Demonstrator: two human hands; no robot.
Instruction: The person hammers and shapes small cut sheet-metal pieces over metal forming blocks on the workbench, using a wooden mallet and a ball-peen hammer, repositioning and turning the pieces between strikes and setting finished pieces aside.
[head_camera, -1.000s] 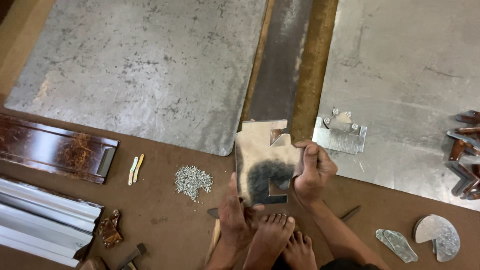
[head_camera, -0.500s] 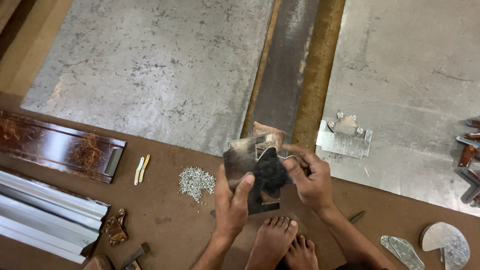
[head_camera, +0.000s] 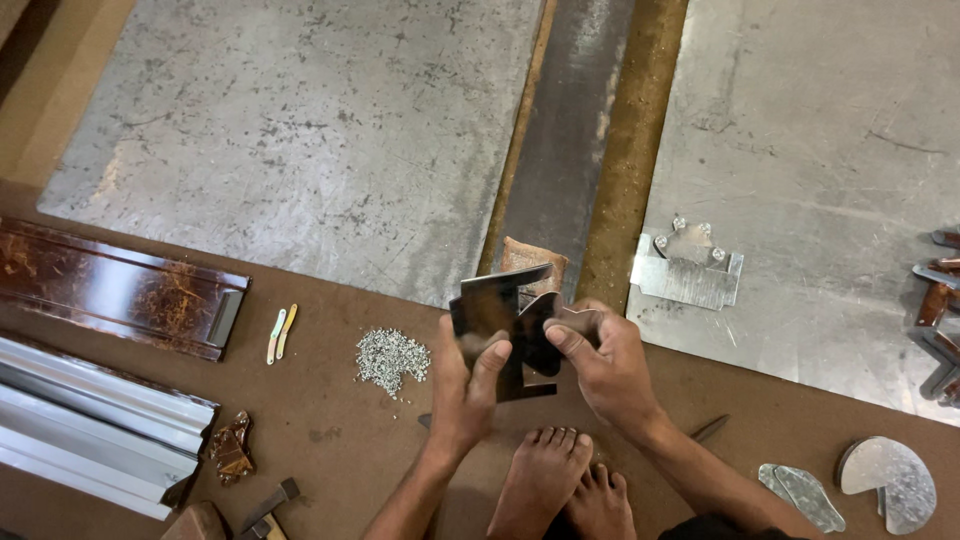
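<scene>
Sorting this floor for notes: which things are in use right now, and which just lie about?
In use:
left hand
right hand
dark notched sheet-metal piece, held by both

Lying about:
small heap of silver rivets
glossy brown metal channel
silver metal channels
rounded cut metal plate

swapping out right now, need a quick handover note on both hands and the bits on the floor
Left hand: gripping the dark notched sheet-metal piece by its left edge, held up off the floor.
Right hand: pinching the same piece from its right side, thumb on top.
Nearby: pile of small silvery rivets left of the hands; bright metal bracket with studs to the right; brown glossy channel strip and grey metal profiles far left; round-edged cut offcuts lower right.
Done: the piece is already cut to shape and lifted.
Left: no rivet shows in it; the pile lies untouched.
</scene>
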